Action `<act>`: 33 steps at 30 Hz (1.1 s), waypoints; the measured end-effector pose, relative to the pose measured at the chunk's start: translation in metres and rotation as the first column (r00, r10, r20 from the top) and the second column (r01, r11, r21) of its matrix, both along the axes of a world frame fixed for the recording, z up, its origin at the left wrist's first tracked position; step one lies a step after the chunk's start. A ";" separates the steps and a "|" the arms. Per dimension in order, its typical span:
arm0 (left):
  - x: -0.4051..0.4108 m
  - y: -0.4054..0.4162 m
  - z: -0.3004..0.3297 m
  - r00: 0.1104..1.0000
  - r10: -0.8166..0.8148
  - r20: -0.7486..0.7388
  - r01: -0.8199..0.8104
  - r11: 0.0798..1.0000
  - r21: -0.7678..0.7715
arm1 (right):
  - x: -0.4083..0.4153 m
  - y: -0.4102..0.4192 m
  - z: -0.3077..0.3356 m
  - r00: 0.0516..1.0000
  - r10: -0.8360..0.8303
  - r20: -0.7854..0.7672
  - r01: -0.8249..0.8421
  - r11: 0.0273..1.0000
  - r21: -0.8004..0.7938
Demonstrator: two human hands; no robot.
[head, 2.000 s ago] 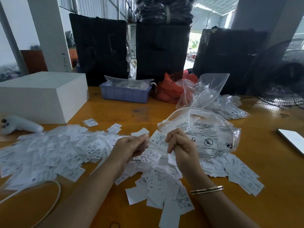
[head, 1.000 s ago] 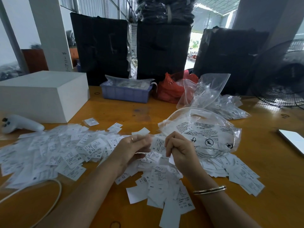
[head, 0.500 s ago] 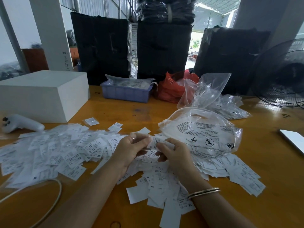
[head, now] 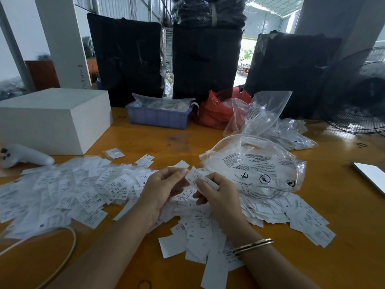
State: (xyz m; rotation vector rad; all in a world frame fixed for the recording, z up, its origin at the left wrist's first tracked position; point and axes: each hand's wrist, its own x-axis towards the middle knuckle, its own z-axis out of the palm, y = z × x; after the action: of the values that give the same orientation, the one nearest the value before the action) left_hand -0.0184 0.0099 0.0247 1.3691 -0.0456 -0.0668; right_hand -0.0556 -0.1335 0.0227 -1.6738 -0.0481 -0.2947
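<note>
A wide heap of small white size labels (head: 68,190) covers the orange table (head: 312,247), with a second heap (head: 198,232) under my wrists. My left hand (head: 164,188) pinches the left end of a small white label (head: 192,176) marked S. My right hand (head: 218,195) pinches the same label from the right, fingers curled round more labels. A clear printed plastic bag (head: 256,167) lies puffed up just right of my right hand.
A white box (head: 52,119) and a white controller (head: 25,156) sit at left, with a white cable (head: 62,257) near the front edge. At the back stand a blue tray (head: 158,117), a red bag (head: 216,111), clear bags (head: 287,132) and a black fan (head: 358,94). A white flat object (head: 373,176) lies at right.
My hands came together above the heap. The right hand turned and lifted a label across to the left hand's fingertips; both now pinch it.
</note>
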 end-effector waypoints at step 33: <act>-0.002 0.000 -0.003 0.988 -0.135 0.074 0.109 0.954 0.280 | 0.004 -0.013 0.002 0.993 0.080 -0.090 -0.101 0.957 -0.272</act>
State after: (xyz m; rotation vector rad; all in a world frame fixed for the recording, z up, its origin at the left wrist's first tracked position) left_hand -0.0202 0.0103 0.0214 1.6468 -0.2053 -0.1173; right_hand -0.0517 -0.1470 0.0249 -1.9527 -0.1118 -0.1578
